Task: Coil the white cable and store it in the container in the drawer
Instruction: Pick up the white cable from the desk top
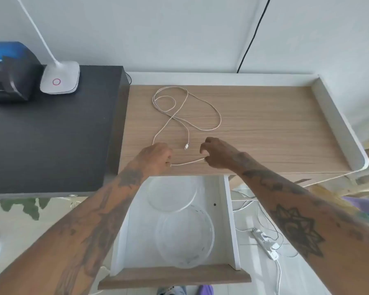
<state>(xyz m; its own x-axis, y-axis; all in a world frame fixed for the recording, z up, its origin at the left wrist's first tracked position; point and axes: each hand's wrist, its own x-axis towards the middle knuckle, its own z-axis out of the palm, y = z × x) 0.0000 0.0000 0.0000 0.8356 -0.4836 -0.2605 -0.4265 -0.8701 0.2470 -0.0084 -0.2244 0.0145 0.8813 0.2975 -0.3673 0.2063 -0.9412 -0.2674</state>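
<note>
- Now my left hand [157, 155] and right hand [216, 153] are each pinching the white cable [188, 162], fingers pressed together on a short span stretching between them.
- Loose loops are lying farther back on the wooden surface [264, 128].
- Clear container [184, 235] is sitting in the open drawer [230, 220] near me.

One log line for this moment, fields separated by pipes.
stage: coiling start | left hand, right hand: pinch thin white cable | cable: loose on wooden desktop | round clear container: empty, open white drawer
</note>
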